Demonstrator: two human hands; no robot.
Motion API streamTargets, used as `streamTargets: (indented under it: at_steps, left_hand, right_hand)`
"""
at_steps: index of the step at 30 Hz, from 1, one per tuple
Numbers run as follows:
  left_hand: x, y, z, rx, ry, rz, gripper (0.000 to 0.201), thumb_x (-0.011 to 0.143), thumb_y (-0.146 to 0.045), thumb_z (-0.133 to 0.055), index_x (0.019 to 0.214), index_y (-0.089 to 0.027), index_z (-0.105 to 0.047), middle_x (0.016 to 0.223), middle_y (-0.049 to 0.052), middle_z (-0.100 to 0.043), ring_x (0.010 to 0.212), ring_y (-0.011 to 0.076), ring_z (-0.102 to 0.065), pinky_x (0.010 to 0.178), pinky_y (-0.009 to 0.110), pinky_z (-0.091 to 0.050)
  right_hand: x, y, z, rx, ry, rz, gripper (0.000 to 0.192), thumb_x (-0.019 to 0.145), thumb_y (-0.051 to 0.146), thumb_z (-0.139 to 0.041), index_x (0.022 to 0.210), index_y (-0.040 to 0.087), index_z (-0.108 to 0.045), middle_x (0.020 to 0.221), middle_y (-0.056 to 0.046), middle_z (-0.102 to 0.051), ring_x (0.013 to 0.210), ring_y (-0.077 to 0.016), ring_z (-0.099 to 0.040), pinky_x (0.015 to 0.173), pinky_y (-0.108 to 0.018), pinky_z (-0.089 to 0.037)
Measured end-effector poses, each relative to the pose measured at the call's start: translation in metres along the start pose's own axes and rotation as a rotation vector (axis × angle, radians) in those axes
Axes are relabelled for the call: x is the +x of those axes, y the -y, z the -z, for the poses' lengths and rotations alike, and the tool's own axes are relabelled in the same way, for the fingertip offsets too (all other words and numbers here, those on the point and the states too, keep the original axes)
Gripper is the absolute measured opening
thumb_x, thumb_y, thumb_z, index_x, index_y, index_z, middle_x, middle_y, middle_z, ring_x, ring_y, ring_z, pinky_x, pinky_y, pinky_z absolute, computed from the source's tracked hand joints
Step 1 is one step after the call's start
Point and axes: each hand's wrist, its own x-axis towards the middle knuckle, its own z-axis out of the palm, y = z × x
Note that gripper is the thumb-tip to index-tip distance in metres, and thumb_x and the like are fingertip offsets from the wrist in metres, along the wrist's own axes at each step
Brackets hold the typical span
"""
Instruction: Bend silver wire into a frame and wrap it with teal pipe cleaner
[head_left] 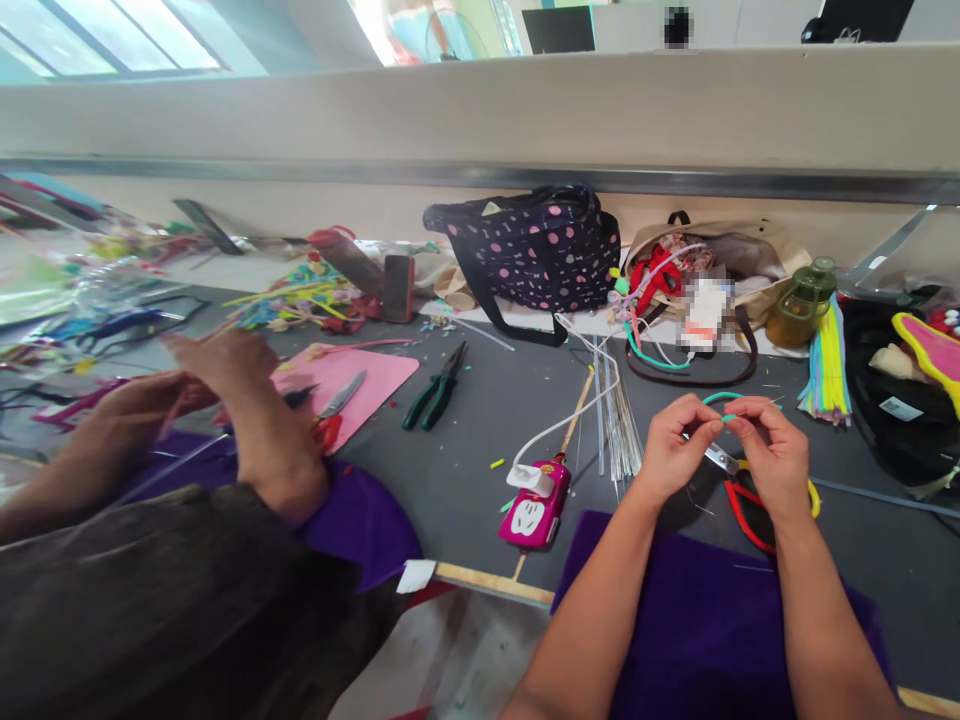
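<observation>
Currently our left hand (pixel 675 440) and right hand (pixel 765 445) pinch the teal pipe cleaner (pixel 726 400); we should keep fingertips close, twisting tightly.

Grey table (pixel 480 440) bears pliers (pixel 436 392), pink mat (pixel 360 378).

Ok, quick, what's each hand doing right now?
Left hand: closed, pinching one end of the teal pipe cleaner.
Right hand: closed, pinching the same teal pipe cleaner close beside the left.

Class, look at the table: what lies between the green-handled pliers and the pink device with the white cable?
In the head view, between the pliers and the pink device lies bare grey tabletop with small scraps.
</observation>
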Motion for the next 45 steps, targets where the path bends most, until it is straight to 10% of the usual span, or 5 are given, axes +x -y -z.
streamTargets:
  at_steps: [11, 19, 27, 45]
  left_hand:
    - [-0.004, -0.001, -0.009, 0.165, -0.078, -0.132, 0.021, 0.089, -0.029, -0.061, 0.073, -0.016, -0.063, 0.067, 0.001, -0.052, 0.066, 0.0127, -0.048, 0.062, 0.026, -0.037]
    - [-0.002, 0.001, -0.007, -0.271, -0.014, 0.229, 0.03, 0.08, -0.041, -0.072, 0.072, -0.014, -0.064, 0.067, 0.001, -0.055, 0.06, 0.0092, -0.046, 0.057, 0.023, -0.035]
    - [-0.001, -0.002, 0.0, -0.601, 0.122, 0.466, 0.035, 0.067, -0.04, -0.081, 0.068, -0.012, -0.061, 0.063, -0.002, -0.049, 0.053, 0.0052, -0.04, 0.048, 0.019, -0.031]
    - [0.0, 0.0, 0.004, -0.771, 0.19, 0.667, 0.032, 0.062, -0.03, -0.084, 0.067, -0.012, -0.058, 0.061, -0.003, -0.049, 0.048, 0.0031, -0.036, 0.04, 0.016, -0.024]
  right_hand:
    - [-0.006, 0.001, -0.001, -0.021, -0.055, -0.177, 0.017, 0.083, 0.036, -0.067, 0.081, 0.019, -0.069, 0.077, -0.001, -0.068, 0.072, -0.0151, -0.06, 0.071, -0.028, -0.046]
    - [-0.003, -0.007, 0.0, 0.283, -0.008, -0.3, 0.018, 0.078, 0.036, -0.073, 0.085, 0.02, -0.073, 0.073, -0.001, -0.069, 0.064, -0.0143, -0.06, 0.062, -0.027, -0.05]
    - [0.003, -0.009, 0.01, 0.302, 0.139, -0.07, 0.003, 0.079, 0.026, -0.073, 0.079, 0.026, -0.075, 0.08, -0.001, -0.065, 0.081, -0.0171, -0.061, 0.072, -0.031, -0.051]
    - [0.003, -0.01, 0.007, 0.228, 0.154, 0.025, 0.007, 0.083, 0.023, -0.068, 0.083, 0.025, -0.075, 0.081, -0.002, -0.067, 0.08, -0.0178, -0.061, 0.07, -0.032, -0.05]
